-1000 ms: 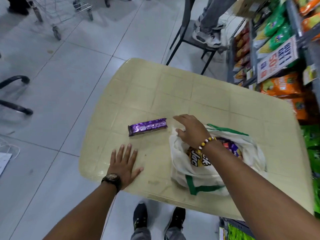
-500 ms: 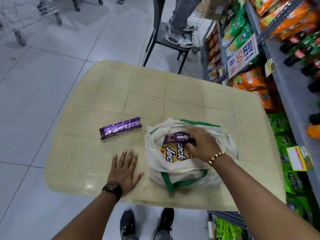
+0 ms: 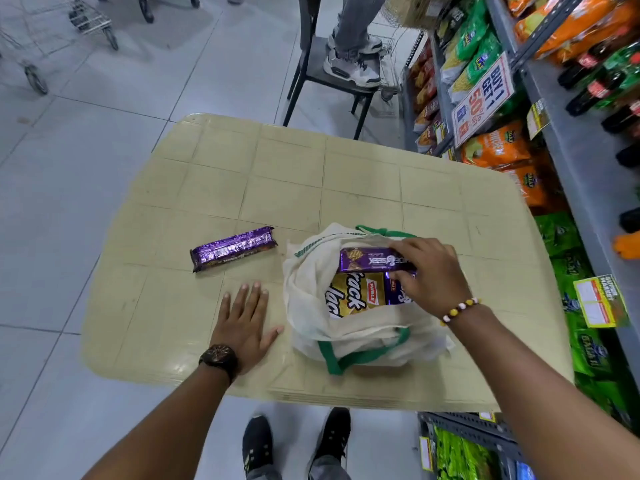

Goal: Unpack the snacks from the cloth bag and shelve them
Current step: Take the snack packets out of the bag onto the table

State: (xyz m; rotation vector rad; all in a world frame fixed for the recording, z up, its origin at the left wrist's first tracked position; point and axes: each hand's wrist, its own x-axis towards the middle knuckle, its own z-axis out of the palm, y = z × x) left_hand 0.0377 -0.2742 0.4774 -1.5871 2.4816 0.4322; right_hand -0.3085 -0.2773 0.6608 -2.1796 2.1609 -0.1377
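Note:
A white cloth bag [image 3: 360, 337] with green handles lies open on the beige table [image 3: 284, 188]. My right hand [image 3: 429, 275] is inside its mouth, fingers closed on a purple biscuit pack [image 3: 367, 260] held at the bag's opening. Beneath it a yellow cracker pack [image 3: 353, 296] and another purple pack [image 3: 394, 294] show inside the bag. A second purple biscuit pack [image 3: 233, 248] lies flat on the table to the bag's left. My left hand [image 3: 244, 323] rests flat on the table, fingers spread, just left of the bag.
Store shelves [image 3: 561, 133] with orange and green snack bags and dark bottles run along the right. A person's feet stand on a dark chair [image 3: 332, 77] beyond the table's far edge. A wire cart [image 3: 52, 36] stands at far left. My shoes [image 3: 294, 441] are below the table's near edge.
My right hand went from the bag's rim into the bag and took hold of a purple biscuit pack, lifting it to the opening. The left hand stayed flat.

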